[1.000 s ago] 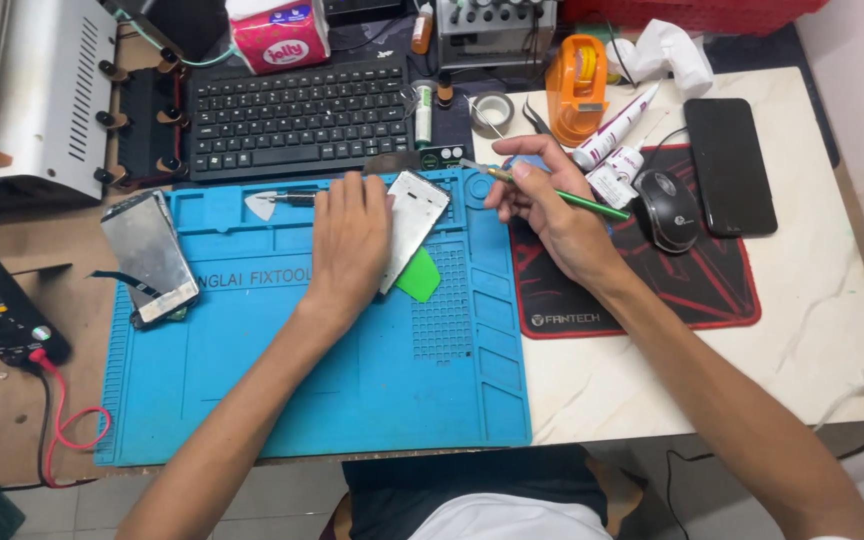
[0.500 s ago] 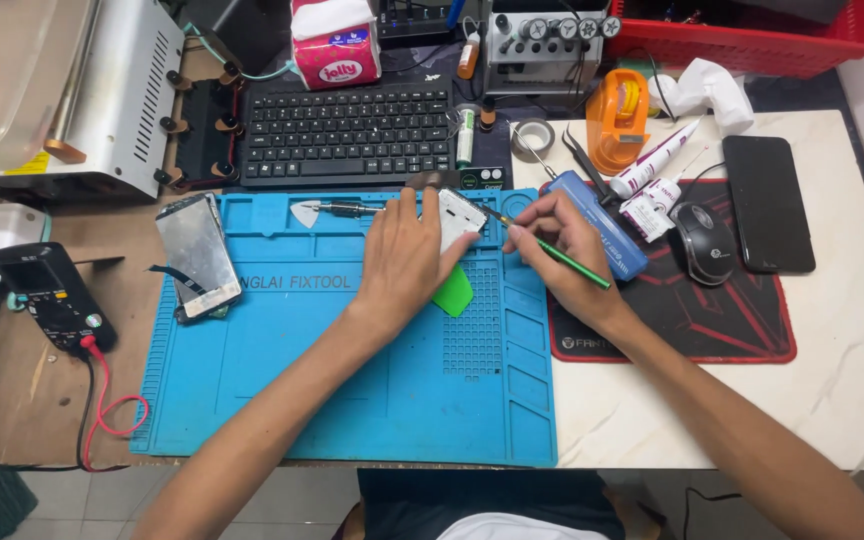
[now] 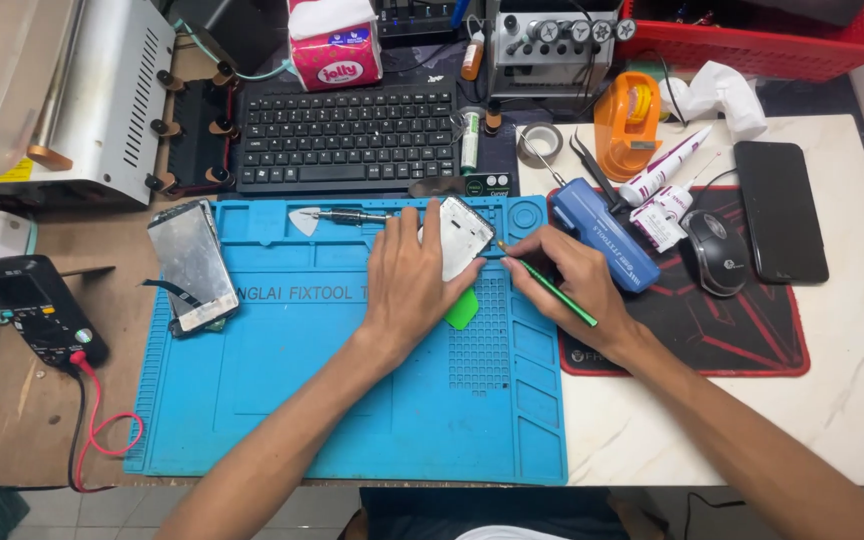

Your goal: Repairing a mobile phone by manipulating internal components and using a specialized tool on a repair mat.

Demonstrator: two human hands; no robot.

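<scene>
My left hand (image 3: pixel 410 282) presses flat on a white phone frame (image 3: pixel 460 235) lying on the blue repair mat (image 3: pixel 282 400). A green plastic pick (image 3: pixel 462 310) sticks out from under that hand. My right hand (image 3: pixel 567 280) grips a thin green tool (image 3: pixel 552 288) like a pen, its tip touching the right edge of the phone frame. A detached phone screen (image 3: pixel 192 265) lies at the mat's left side.
A black keyboard (image 3: pixel 347 135) sits behind the mat. On the mat's top edge lie a screwdriver (image 3: pixel 352 215) and a white pick (image 3: pixel 304 220). A multimeter (image 3: pixel 37 310) is at left. A blue box (image 3: pixel 607 235), mouse (image 3: pixel 717 252), glue tubes (image 3: pixel 662 180) and black phone (image 3: pixel 780 210) are at right.
The view has shifted and moved in closer. My right hand has come left from the mouse pad, bringing the green tool's tip to the phone frame. My left hand stays on the frame.
</scene>
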